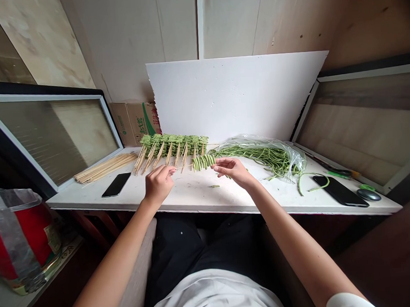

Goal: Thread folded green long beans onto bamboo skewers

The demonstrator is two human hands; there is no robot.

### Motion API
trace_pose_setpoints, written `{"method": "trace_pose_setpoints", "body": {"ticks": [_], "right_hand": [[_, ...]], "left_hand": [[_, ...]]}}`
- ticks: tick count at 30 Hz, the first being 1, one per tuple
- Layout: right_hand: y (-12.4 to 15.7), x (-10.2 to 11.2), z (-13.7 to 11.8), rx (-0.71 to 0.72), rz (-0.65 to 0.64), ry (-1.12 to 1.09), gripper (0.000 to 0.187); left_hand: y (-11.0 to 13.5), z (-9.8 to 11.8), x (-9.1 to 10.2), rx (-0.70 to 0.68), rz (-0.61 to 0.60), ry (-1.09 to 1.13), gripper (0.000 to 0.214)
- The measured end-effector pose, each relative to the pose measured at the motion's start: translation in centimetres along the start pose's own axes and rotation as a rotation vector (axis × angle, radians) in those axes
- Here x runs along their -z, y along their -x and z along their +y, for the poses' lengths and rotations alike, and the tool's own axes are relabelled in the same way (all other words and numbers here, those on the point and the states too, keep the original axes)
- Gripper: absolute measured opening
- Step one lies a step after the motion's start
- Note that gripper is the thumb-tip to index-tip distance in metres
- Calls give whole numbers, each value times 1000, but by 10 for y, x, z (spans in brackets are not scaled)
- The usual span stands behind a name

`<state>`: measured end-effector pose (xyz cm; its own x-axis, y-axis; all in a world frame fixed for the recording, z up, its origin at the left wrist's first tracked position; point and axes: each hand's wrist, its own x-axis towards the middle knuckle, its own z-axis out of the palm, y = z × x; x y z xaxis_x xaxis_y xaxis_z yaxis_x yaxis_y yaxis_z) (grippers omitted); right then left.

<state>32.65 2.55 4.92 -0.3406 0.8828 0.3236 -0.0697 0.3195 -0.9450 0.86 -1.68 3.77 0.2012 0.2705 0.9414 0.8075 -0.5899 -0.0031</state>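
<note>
My left hand (pixel 160 181) is closed in a pinch on the bare end of a thin wooden skewer (pixel 183 167) held level above the white table (pixel 200 195). Short green bean pieces (pixel 203 162) are threaded on the skewer's right part. My right hand (pixel 231 168) pinches at the right end of those bean pieces. Behind them lies a row of finished bean skewers (pixel 171 146), sticks pointing toward me. A clear plastic bag of long green beans (pixel 267 154) lies to the right of my right hand.
Bare skewers (pixel 105 168) are piled at the left rear, with a black phone (pixel 116 184) beside them. A second phone (pixel 339 190) and loose beans (pixel 311 181) lie at the right. A bean scrap (pixel 214 186) lies mid-table. A red bucket (pixel 17 239) stands at the far left.
</note>
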Motion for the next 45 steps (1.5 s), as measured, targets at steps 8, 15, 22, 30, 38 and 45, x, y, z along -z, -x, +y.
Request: {"method": "trace_pose_setpoints", "body": {"ticks": [8,15,22,30,38,45], "right_hand": [[2,9,10,-137,-289,859,19],[1,4,26,-153,-285,1024,17],[-1,2,39,65,-162,961,0],[-6,4,19,73,48,297,38],[-4,6,0,-109,104,-95,41],[-3,0,-9,-102,125,-265,39]], "left_hand": [[1,-1,-1,-12,17,-16,42],[0,0,-1,-9,3,-29,41],[0,0,-1,-8,-18,-30,41],[-1,1,1,26,-11,-31,42],[0,1,0,1,14,-24,42],[-1,4,1,-4,13,-24,41]]}}
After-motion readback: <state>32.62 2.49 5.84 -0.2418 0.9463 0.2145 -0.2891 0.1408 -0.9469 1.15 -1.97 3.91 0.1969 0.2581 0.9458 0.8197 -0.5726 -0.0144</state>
